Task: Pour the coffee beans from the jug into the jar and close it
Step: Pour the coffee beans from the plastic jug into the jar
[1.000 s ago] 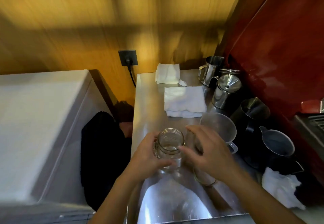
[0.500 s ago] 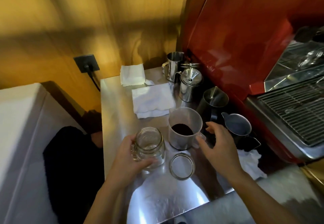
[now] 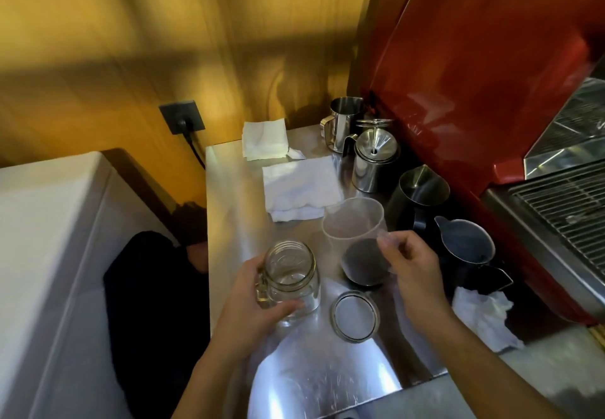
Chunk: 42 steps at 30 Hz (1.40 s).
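Now | right hand (image 3: 413, 266) has closed on jug (image 3: 357, 241) handle | left hand (image 3: 258, 297) still grips jar (image 3: 291, 279)

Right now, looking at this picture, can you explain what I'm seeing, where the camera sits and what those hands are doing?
The camera is worn on a person's head, looking down at their own bare hands over a steel counter. The left hand grips an empty glass jar. The right hand holds the handle of a clear plastic jug with dark coffee beans at its bottom. The jar's lid lies on the counter between the hands. Behind sit white cloths and metal pitchers.
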Available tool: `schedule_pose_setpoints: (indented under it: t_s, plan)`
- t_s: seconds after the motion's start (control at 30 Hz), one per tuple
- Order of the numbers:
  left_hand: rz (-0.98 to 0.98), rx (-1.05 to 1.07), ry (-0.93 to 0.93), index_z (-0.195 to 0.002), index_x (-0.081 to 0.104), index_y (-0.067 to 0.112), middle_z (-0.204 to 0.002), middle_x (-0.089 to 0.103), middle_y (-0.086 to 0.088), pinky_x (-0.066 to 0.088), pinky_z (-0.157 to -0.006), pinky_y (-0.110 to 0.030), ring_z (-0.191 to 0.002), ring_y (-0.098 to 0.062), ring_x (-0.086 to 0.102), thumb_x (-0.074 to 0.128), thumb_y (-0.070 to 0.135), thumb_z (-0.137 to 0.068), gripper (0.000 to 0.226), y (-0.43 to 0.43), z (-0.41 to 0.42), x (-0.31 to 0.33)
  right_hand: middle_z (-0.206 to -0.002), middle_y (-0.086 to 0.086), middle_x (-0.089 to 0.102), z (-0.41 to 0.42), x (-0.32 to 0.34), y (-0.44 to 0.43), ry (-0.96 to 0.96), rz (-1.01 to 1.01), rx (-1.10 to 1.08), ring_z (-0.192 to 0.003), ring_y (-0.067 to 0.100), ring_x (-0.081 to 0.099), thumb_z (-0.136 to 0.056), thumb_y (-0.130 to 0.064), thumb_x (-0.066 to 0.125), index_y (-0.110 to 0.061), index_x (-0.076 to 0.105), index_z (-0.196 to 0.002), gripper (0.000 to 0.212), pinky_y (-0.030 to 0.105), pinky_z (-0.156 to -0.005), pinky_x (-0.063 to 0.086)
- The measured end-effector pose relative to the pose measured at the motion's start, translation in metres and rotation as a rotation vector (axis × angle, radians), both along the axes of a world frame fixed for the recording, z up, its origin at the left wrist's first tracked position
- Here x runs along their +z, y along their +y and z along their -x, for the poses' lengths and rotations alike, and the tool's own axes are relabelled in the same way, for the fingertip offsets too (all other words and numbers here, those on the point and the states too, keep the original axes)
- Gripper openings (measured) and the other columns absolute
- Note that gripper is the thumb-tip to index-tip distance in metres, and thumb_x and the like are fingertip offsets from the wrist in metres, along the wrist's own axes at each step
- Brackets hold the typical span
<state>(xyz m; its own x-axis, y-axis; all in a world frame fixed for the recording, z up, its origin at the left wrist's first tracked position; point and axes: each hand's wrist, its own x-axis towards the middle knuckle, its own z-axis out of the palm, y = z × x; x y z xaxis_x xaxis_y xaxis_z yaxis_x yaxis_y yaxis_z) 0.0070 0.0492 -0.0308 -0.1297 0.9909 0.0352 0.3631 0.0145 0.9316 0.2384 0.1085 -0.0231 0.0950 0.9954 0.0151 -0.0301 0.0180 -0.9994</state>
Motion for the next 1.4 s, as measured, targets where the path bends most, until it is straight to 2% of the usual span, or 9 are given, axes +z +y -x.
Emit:
schedule_pose_setpoints:
  t_s: [0.2,0.33,0.5,0.67,0.77,0.93,1.13,1.27,1.4]
  plan:
    - [-0.012,0.045,-0.044,-0.115,0.053,0.034,-0.116,0.062,-0.001,0.043,-0.080,-0.002,-0.102,0.007,0.060,0.087,0.026,-0.053,0.072,-0.004,0.002,-0.006,-0.079,-0.004,0.067,0.012,0.010,0.010,0.071,-0.002,0.051,-0.081,0.017,0.060,-0.073,-0.049,0.064,-0.023,0.065,-0.086,0.029,0.042,-0.072,0.047]
    - [-0.003,0.061,-0.060,-0.119,0.052,0.039,-0.120,0.063,-0.002,0.048,-0.085,-0.009,-0.107,-0.003,0.063,0.089,0.037,-0.051,0.077,-0.004,0.006,-0.015,-0.076,0.001,0.066,0.021,0.018,0.017,0.185,0.003,0.026,-0.078,0.020,0.060,-0.078,-0.031,0.066,-0.018,0.067,-0.083,0.014,0.034,-0.068,0.048]
    - [-0.003,0.042,-0.045,-0.122,0.051,0.040,-0.123,0.063,-0.003,0.050,-0.096,-0.027,-0.113,-0.011,0.062,0.088,0.047,-0.053,0.079,-0.003,0.009,-0.022,-0.064,-0.007,0.064,0.025,0.042,0.023,0.127,-0.116,-0.002,-0.064,0.003,0.056,-0.084,-0.007,0.060,-0.009,0.064,-0.079,0.006,0.012,-0.058,0.045]
    - [-0.025,0.101,-0.006,-0.115,0.050,0.053,-0.117,0.065,0.001,0.050,-0.089,-0.025,-0.108,-0.010,0.064,0.087,0.056,-0.051,0.074,0.001,0.008,-0.028,-0.068,-0.003,0.071,0.028,0.075,0.031,0.118,-0.182,0.057,-0.067,0.003,0.064,-0.080,0.001,0.062,0.000,0.069,-0.089,0.011,0.014,-0.061,0.050]
    - [-0.034,0.118,-0.003,-0.111,0.050,0.056,-0.115,0.065,-0.001,0.050,-0.088,-0.025,-0.106,-0.008,0.064,0.088,0.056,-0.049,0.073,0.003,0.009,-0.030,-0.068,-0.008,0.072,0.026,0.091,0.044,-0.028,-0.224,0.153,-0.074,0.009,0.065,-0.075,-0.008,0.068,-0.016,0.071,-0.080,0.010,0.023,-0.070,0.051]
    - [-0.008,0.111,-0.027,-0.109,0.052,0.051,-0.115,0.065,0.000,0.052,-0.091,-0.030,-0.106,-0.010,0.064,0.089,0.056,-0.045,0.074,0.003,0.009,-0.031,-0.073,-0.012,0.068,0.031,0.113,0.060,-0.277,-0.429,0.319,-0.067,-0.003,0.061,-0.076,-0.003,0.070,-0.014,0.070,-0.084,0.013,0.007,-0.062,0.044]
    - [-0.028,0.140,0.015,-0.106,0.048,0.061,-0.114,0.063,0.005,0.044,-0.079,-0.005,-0.104,-0.001,0.060,0.085,0.055,-0.047,0.070,0.001,0.006,-0.027,-0.069,-0.002,0.066,0.040,0.136,0.069,-0.510,-0.523,0.480,-0.064,0.002,0.058,-0.073,-0.003,0.073,-0.006,0.071,-0.083,0.011,0.008,-0.059,0.041]
    - [-0.044,0.140,0.020,-0.107,0.043,0.067,-0.116,0.060,0.006,0.049,-0.087,-0.022,-0.109,-0.007,0.059,0.082,0.058,-0.049,0.071,-0.001,0.003,-0.024,-0.065,-0.014,0.059,0.050,0.148,0.070,-0.611,-0.609,0.542,-0.060,-0.009,0.054,-0.071,-0.001,0.075,-0.008,0.072,-0.077,0.010,0.003,-0.057,0.035]
    - [-0.057,0.146,0.032,-0.110,0.043,0.067,-0.118,0.059,0.010,0.048,-0.089,-0.023,-0.110,-0.003,0.056,0.082,0.059,-0.049,0.073,-0.002,0.003,-0.023,-0.062,-0.003,0.059,0.057,0.154,0.076,-0.643,-0.551,0.604,-0.056,-0.002,0.052,-0.072,-0.004,0.075,-0.011,0.072,-0.076,0.008,0.009,-0.054,0.035]
